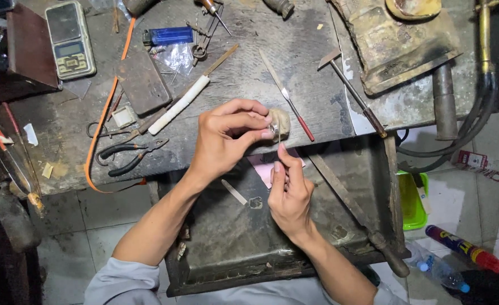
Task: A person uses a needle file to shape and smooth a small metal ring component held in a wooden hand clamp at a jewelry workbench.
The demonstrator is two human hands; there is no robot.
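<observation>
Nearest the camera, a dark, worn metal tray (227, 248) hangs below the front edge of the scratched grey workbench (249, 85), and everything here is placed from that tray. Above the tray's middle, the right hand (288, 195) points its fingers upward, fingertips pinched together just under the left hand; whether something thin sits between them cannot be told. A pink slip of paper (261, 166) lies beneath that hand, at the tray's far side, and a small pale flat strip (233, 192) rests on the tray floor to the left of it.

Just past the tray's far edge, the left hand (227, 141) clenches a small, rounded, beige lump of material (280, 121), thumb and fingers wrapped around it, holding it over the bench edge.

Farther on, left of the tray, black-handled pliers (128, 155) lie on the bench beside an orange strap (105, 113). Beyond the left hand, a long white-handled file (182, 101) lies slantwise, and a slim red-handled needle file (292, 101) lies to the right of it. A small hammer with a dark handle (351, 93) lies right of the tray's far corner.

Farthest, at the bench's back left, sit a grey pocket scale (70, 39) and a blue lighter (167, 35).
</observation>
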